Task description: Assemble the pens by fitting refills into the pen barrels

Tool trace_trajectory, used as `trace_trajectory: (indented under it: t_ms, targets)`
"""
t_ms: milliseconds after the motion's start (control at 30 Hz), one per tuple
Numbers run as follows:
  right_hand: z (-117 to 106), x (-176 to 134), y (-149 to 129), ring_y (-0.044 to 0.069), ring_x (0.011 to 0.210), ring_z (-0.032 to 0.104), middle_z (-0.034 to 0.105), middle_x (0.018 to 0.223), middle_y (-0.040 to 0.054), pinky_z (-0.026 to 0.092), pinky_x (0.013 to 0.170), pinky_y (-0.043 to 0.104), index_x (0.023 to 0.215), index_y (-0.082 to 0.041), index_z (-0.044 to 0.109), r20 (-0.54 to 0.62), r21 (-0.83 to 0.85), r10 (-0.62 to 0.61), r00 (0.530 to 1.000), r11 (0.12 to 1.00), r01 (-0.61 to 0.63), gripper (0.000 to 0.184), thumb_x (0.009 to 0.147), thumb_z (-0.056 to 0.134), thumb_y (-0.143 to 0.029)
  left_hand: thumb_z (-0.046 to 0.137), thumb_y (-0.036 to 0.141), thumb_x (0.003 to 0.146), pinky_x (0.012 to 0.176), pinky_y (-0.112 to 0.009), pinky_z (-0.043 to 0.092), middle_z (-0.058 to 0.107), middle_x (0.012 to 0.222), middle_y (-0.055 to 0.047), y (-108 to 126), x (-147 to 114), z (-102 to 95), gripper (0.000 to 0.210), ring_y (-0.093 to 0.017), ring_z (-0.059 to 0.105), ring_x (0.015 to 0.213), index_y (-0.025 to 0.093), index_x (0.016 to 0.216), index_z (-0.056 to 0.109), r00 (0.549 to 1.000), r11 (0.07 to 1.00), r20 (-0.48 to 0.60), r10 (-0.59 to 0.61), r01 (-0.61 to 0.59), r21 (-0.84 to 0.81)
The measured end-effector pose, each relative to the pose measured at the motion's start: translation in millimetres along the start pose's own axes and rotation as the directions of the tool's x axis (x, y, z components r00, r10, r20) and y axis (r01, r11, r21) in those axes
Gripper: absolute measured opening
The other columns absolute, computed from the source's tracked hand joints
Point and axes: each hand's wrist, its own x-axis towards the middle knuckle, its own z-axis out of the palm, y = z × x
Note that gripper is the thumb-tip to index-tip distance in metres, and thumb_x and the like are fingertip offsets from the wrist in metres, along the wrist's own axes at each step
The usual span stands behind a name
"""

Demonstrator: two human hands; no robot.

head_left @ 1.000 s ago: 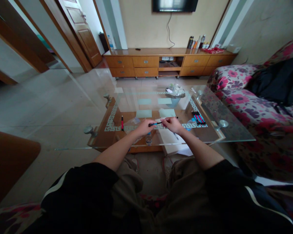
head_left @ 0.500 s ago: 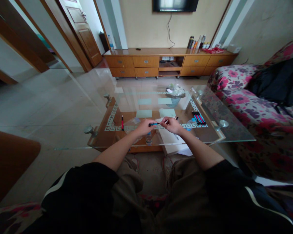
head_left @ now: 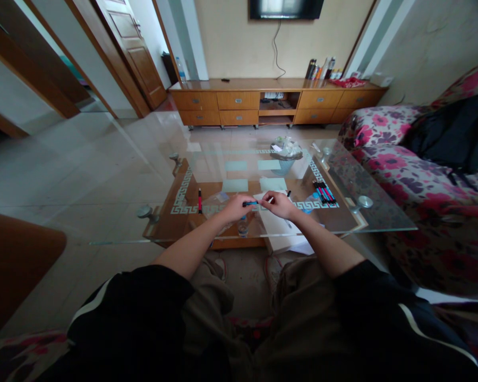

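Above the near part of the glass table (head_left: 115,233), my left hand (head_left: 239,207) is closed around a blue and black pen (head_left: 250,203), held roughly level. My right hand (head_left: 279,204) pinches at the pen's right end; the fingertips hide just what they grip there. To the left lies a red and black pen (head_left: 199,201) on the glass. A group of several red and blue pens with black ends (head_left: 324,192) lies side by side toward the table's right. Another dark pen-like end (head_left: 289,193) shows just beyond my right hand.
Under the glass are a white box or paper stack (head_left: 279,236), a clear bottle (head_left: 242,227) and pale mats (head_left: 235,185). A waste basket (head_left: 282,167) stands past the table. The floral sofa (head_left: 386,154) is at the right, a wooden TV cabinet (head_left: 239,101) at the back.
Both hands stay in nearly the same place. The fingers of my right hand have shifted slightly at the pen's end, and the gap between the hands looks a little smaller.
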Motion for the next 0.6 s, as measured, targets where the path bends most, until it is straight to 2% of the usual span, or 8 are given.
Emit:
trace_trajectory:
  t_ms: [67,200,300,367,500,600]
  targets:
    - [0.8,0.6,1.6,0.013,0.063,0.057,0.067,0.073,0.0025,0.038,0.062,0.024,0.08,-0.017,0.068,-0.002,-0.017,-0.021,1.0,1.0,0.021,0.035,0.091,0.056,-0.049,0.061,0.029,0.086,0.09,-0.03,0.052,0.076,0.107,-0.006,-0.1,-0.1,0.0,0.029,-0.02,0.07,0.096,0.019,0.108,0.076,1.0,1.0,0.007,-0.002,0.002,0.012]
    - [2.2,1.5,3.7,0.014,0.064,0.056,0.066,0.07,0.004,0.038,0.064,0.025,0.07,-0.016,0.066,0.015,-0.048,-0.049,0.999,0.998,0.05,0.05,0.097,0.042,-0.051,0.061,0.031,0.086,0.091,-0.031,0.052,0.076,0.108,-0.005,-0.4,-0.2,0.0,0.029,-0.02,0.07,0.097,0.02,0.11,0.076,1.0,1.0,0.022,-0.006,0.006,0.017]
    - [3.1,1.2,4.4,0.012,0.064,0.057,0.07,0.083,0.0035,0.04,0.064,0.024,0.087,-0.017,0.067,-0.008,0.011,-0.041,0.999,0.999,0.041,0.034,0.092,0.055,-0.048,0.061,0.032,0.087,0.09,-0.03,0.052,0.076,0.108,-0.005,-0.2,-0.2,-0.1,0.029,-0.02,0.07,0.097,0.019,0.108,0.076,1.0,1.0,0.005,-0.013,0.013,0.02]
    - [3.3,1.2,4.7,0.012,0.065,0.056,0.07,0.085,0.0033,0.04,0.064,0.023,0.091,-0.017,0.067,-0.002,0.018,-0.053,0.999,0.998,0.053,0.028,0.089,0.061,-0.045,0.061,0.031,0.087,0.088,-0.029,0.052,0.076,0.106,-0.005,0.4,-0.2,-0.6,0.029,-0.02,0.07,0.095,0.019,0.108,0.077,1.0,1.0,0.008,-0.017,0.017,0.025]
    - [1.9,2.4,3.9,0.013,0.063,0.052,0.063,0.07,0.0029,0.035,0.062,0.025,0.075,-0.016,0.064,0.017,-0.093,-0.093,0.996,0.991,0.094,0.037,0.095,0.05,-0.044,0.062,0.03,0.087,0.085,-0.029,0.052,0.076,0.104,-0.006,1.6,0.1,-1.6,0.03,-0.02,0.07,0.09,0.019,0.111,0.076,0.999,0.999,0.038,-0.012,0.01,0.044]
    - [1.0,3.4,2.1,0.014,0.062,0.05,0.061,0.067,0.0032,0.034,0.062,0.026,0.07,-0.016,0.061,0.039,-0.133,-0.105,0.994,0.985,0.11,0.044,0.099,0.043,-0.044,0.062,0.029,0.087,0.084,-0.029,0.052,0.076,0.104,-0.007,2.1,0.8,-2.4,0.03,-0.02,0.07,0.089,0.019,0.112,0.075,1.0,0.998,0.027,-0.009,0.007,0.059]
